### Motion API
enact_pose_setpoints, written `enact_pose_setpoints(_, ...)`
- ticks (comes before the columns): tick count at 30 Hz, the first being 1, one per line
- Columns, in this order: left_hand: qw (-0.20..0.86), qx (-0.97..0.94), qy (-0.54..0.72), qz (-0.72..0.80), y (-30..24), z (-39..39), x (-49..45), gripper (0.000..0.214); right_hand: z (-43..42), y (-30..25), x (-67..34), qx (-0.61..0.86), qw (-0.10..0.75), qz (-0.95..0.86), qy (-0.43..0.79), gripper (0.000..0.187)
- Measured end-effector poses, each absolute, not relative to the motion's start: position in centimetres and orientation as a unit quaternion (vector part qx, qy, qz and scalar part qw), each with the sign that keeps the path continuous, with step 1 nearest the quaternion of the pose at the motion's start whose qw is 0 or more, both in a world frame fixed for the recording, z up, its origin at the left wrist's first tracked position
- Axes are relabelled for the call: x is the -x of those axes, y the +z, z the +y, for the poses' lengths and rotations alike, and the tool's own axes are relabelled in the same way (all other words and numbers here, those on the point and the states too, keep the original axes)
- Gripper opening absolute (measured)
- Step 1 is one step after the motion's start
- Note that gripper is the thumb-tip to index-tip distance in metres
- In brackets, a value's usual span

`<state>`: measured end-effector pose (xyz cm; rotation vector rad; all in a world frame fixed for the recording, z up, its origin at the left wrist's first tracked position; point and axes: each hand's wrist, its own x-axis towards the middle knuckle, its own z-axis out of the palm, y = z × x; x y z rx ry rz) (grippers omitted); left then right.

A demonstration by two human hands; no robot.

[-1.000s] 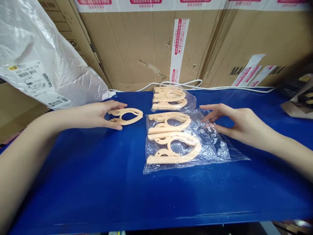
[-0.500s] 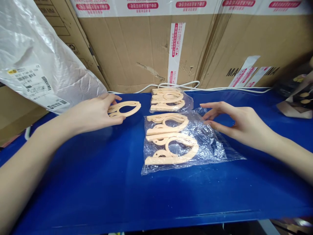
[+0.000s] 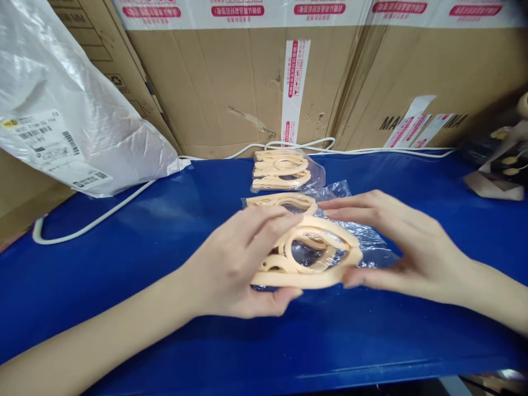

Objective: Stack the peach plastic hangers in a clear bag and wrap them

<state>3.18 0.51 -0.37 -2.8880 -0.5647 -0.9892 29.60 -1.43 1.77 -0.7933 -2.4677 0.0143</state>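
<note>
A cream folding clothes hanger, folded up, is held above the packed ones by my left hand, with the fingers over its far edge and the thumb below. My right hand curves round the other end of this hanger, its thumb at the near edge and its fingers by the far edge. Beneath lies a clear plastic bag of similar hangers, largely covered by my hands. Behind it is a second clear bag of folded hangers.
A blue tabletop spreads under everything. Cardboard boxes stand along the back, with a white cable in front. A white mailing bag leans at the left, and dark items with a beige ribbon sit at the right.
My left hand has carried the folded hanger from beside the mailing bag rightward, over the near bag. My right hand has moved slightly closer and down, meeting the hanger's right end.
</note>
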Motion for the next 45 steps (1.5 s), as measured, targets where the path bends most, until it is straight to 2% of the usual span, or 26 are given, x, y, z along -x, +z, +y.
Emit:
enact_pose_setpoints(2,-0.010,0.930,-0.324,-0.172,-1.2,0.0,-3.8,0.071,-1.7,1.4,-29.1,0.286,0.245,-0.926,0.029,0.067)
enact_pose_setpoints(5,-0.060,0.924,-0.333,-0.178,-1.7,-0.4,-4.2,0.069,-2.1,0.9,-28.5,0.285,0.225,-0.930,0.045,0.077)
enact_pose_setpoints(13,-0.118,0.907,-0.337,-0.221,-1.3,-0.1,-4.3,0.059,-2.2,0.2,-28.4,0.339,0.226,-0.909,0.087,0.073)
enact_pose_setpoints(17,-0.094,0.910,-0.314,-0.254,-1.1,0.5,-3.8,0.068,-1.0,0.5,-29.4,0.371,0.236,-0.892,0.107,0.071)
enact_pose_setpoints(22,-0.100,0.902,-0.240,-0.345,-1.5,2.0,-2.5,0.079,1.6,2.7,-33.2,0.486,0.300,-0.821,0.003,0.071)
enact_pose_setpoints(24,-0.111,0.895,-0.210,-0.377,-1.9,2.5,-2.1,0.077,2.7,3.7,-35.3,0.535,0.279,-0.798,-0.011,0.077)
enact_pose_setpoints(27,-0.131,0.883,-0.173,-0.417,-2.3,2.9,-1.7,0.074,3.4,4.5,-38.1,0.579,0.217,-0.783,0.064,0.073)
enact_pose_setpoints(31,-0.131,0.882,-0.139,-0.432,-2.4,2.9,-1.6,0.075,2.9,4.1,-39.6,0.592,0.172,-0.731,0.293,0.065)
enact_pose_setpoints(34,-0.125,0.883,-0.136,-0.431,-2.3,2.9,-1.6,0.076,2.4,3.5,-39.0,0.554,0.150,-0.738,0.356,0.067)
enact_pose_setpoints(38,-0.120,0.886,-0.139,-0.427,-2.3,2.9,-1.6,0.077,2.2,3.3,-37.4,0.492,0.158,-0.790,0.330,0.069)
enact_pose_setpoints(45,-0.117,0.889,-0.139,-0.420,-2.4,3.0,-1.6,0.075,2.0,3.2,-34.9,0.453,0.178,-0.847,0.214,0.065)
